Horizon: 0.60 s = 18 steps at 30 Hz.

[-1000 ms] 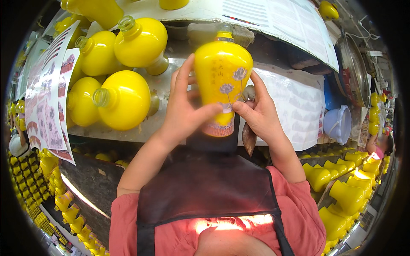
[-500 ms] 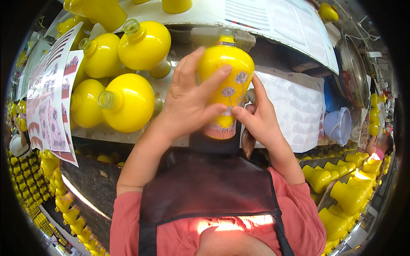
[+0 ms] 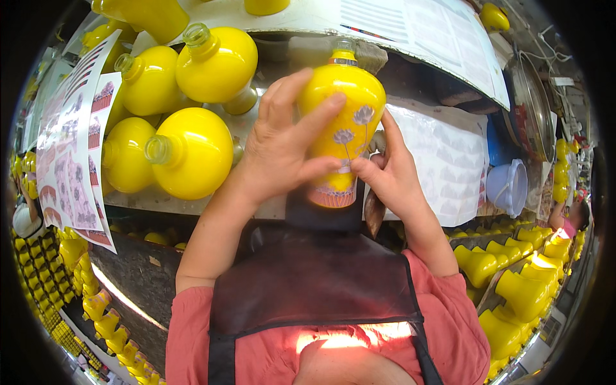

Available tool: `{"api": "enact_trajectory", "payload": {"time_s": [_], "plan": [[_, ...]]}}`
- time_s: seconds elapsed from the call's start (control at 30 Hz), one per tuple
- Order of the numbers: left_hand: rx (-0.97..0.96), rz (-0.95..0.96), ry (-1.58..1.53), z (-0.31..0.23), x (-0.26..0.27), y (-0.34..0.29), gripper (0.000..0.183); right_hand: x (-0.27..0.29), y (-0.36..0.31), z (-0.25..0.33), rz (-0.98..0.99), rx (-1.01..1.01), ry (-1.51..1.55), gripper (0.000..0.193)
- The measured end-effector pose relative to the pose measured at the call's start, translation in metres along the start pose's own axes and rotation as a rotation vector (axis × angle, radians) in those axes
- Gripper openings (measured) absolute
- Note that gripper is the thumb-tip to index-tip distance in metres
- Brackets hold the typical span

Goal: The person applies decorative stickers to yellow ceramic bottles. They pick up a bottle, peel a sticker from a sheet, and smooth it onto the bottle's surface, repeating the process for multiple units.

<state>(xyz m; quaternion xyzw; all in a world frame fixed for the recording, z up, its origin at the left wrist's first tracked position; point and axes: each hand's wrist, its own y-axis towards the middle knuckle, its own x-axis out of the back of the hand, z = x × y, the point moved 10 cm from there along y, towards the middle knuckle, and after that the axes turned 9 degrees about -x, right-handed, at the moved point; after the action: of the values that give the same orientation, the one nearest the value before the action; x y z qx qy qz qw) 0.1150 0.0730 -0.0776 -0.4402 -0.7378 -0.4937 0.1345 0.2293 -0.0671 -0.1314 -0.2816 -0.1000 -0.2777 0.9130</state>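
A glossy yellow bottle (image 3: pixel 340 90) with a clear glass neck stands between my two hands, its neck pointing away from me. Grey-purple lotus decals (image 3: pixel 344 136) show on its front, and a pink patterned band (image 3: pixel 332 197) rings the base. My left hand (image 3: pixel 276 151) grips its left side, index finger across the shoulder and thumb low on the front. Around the lower right side, my right hand (image 3: pixel 394 173) holds the bottle, its thumb beside the left thumb at the flower stem. The far side of the bottle and some fingertips are hidden.
Several round yellow bottles (image 3: pixel 196 154) stand close on the left, beside hanging decal sheets (image 3: pixel 67 160). A printed sheet (image 3: pixel 436 160) lies to the right, near a pale blue bucket (image 3: pixel 507 187). Racks of yellow vessels (image 3: pixel 529 295) flank me. Another person (image 3: pixel 566 224) is at far right.
Hardly anything differs. The bottle has tilted or shifted very slightly to the right within my hands, which keep nearly the same grip. The bottles and sheets on the left appear slightly farther left.
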Motion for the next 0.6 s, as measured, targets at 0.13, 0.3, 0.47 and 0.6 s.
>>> {"api": "enact_trajectory", "payload": {"time_s": [0.13, 0.3, 0.47, 0.6], "plan": [[0.002, -0.005, -0.012, 0.0020, -0.0007, -0.0007, 0.078, 0.0038, 0.0017, 0.0013, 0.042, 0.064, 0.203, 0.084], [0.006, -0.006, -0.019, 0.0030, -0.0019, -0.0007, 0.078, -0.0023, 0.0035, 0.0017, 0.068, 0.131, 0.329, 0.080], [0.011, -0.001, -0.029, 0.0038, -0.0009, -0.0015, 0.078, -0.0027, 0.0039, 0.0038, 0.067, 0.167, 0.308, 0.080], [0.014, 0.007, -0.032, 0.0050, -0.0014, -0.0019, 0.077, -0.0061, 0.0038, 0.0030, 0.116, 0.147, 0.305, 0.087]]}}
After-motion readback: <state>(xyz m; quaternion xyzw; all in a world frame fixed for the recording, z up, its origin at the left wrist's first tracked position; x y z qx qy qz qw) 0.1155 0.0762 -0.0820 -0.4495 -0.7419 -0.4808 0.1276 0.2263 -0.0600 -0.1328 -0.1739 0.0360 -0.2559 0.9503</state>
